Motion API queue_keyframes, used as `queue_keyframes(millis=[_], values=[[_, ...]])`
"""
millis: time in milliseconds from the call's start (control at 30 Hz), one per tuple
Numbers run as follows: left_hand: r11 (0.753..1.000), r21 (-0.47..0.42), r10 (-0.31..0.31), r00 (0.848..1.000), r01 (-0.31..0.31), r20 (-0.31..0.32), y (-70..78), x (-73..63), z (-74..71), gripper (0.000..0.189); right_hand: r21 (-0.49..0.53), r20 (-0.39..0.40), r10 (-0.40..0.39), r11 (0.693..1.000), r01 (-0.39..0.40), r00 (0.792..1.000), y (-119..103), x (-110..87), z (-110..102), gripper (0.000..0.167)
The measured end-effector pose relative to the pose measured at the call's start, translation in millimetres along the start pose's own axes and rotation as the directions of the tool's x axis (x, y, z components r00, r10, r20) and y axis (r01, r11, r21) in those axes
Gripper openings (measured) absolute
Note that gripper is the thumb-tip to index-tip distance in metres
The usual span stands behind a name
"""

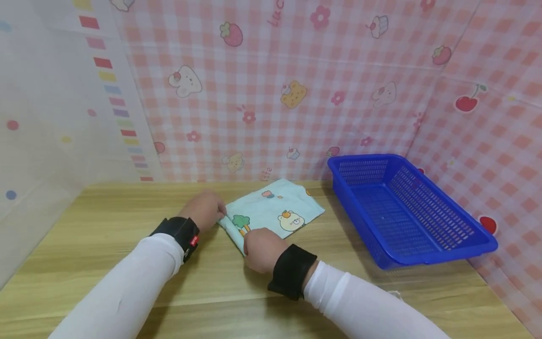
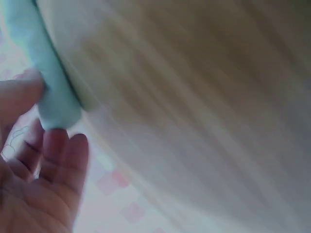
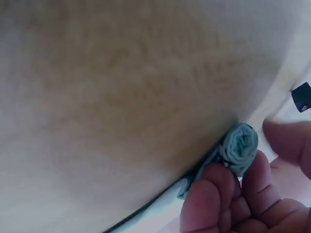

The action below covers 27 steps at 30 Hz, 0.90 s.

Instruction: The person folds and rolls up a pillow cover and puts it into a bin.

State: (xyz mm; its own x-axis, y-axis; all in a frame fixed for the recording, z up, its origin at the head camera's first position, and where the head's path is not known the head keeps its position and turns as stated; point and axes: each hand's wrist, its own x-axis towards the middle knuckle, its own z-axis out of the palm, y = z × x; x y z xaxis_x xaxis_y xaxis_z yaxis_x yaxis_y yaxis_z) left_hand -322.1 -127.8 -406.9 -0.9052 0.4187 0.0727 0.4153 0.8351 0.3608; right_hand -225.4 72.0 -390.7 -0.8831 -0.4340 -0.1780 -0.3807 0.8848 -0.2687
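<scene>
A light blue cloth (image 1: 271, 203) printed with cartoon bears and a tree lies on the wooden table, its left edge rolled into a narrow tube. At the far end of the roll, my left hand (image 1: 203, 210) pinches it; in the left wrist view the thumb presses the roll (image 2: 57, 87) and the fingers curl at its end. My right hand (image 1: 263, 249) holds the near end. The right wrist view shows the spiral end of the roll (image 3: 240, 145) against the curled fingers (image 3: 200, 206), with the thumb slightly off it.
To the right of the cloth stands a blue plastic basket (image 1: 372, 207) with slotted walls, and nothing shows inside it. Pink checked sheeting (image 1: 262, 122) hangs behind and at the right, with pale sheeting at the left. The wooden table (image 1: 106, 221) extends around the cloth.
</scene>
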Motion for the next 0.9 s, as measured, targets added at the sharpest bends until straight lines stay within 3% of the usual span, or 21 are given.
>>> queue_keyframes(millis=[100, 233, 400, 667, 900], values=[[0.995, 0.077, 0.069, 0.998, -0.070, 0.014, -3.5, -3.7, 0.7, 0.017, -0.024, -0.002, -0.002, 1.000, 0.002, 1.000, -2, -1.0, 2, 0.013], [0.992, 0.096, 0.079, 0.995, -0.085, 0.067, -8.3, -5.6, -0.4, 0.027, -0.021, 0.018, 0.014, 1.000, -0.014, 1.000, -1, 0.3, 1, 0.004], [0.984, 0.118, 0.124, 0.989, -0.133, 0.080, -10.7, -7.4, -2.5, 0.024, 0.100, 0.053, 0.066, 0.992, -0.071, 0.996, 5, 2.3, -2, 0.004], [0.991, 0.088, 0.089, 0.989, -0.100, 0.118, -6.7, -9.7, -6.2, 0.018, 0.249, 0.102, 0.100, 0.961, -0.123, 0.990, 16, 3.6, -7, 0.012], [0.991, 0.094, 0.081, 0.988, -0.093, 0.129, -7.1, -9.1, -6.5, 0.017, 0.171, 0.062, 0.132, 0.975, -0.141, 0.989, 16, 4.9, -6, 0.017]])
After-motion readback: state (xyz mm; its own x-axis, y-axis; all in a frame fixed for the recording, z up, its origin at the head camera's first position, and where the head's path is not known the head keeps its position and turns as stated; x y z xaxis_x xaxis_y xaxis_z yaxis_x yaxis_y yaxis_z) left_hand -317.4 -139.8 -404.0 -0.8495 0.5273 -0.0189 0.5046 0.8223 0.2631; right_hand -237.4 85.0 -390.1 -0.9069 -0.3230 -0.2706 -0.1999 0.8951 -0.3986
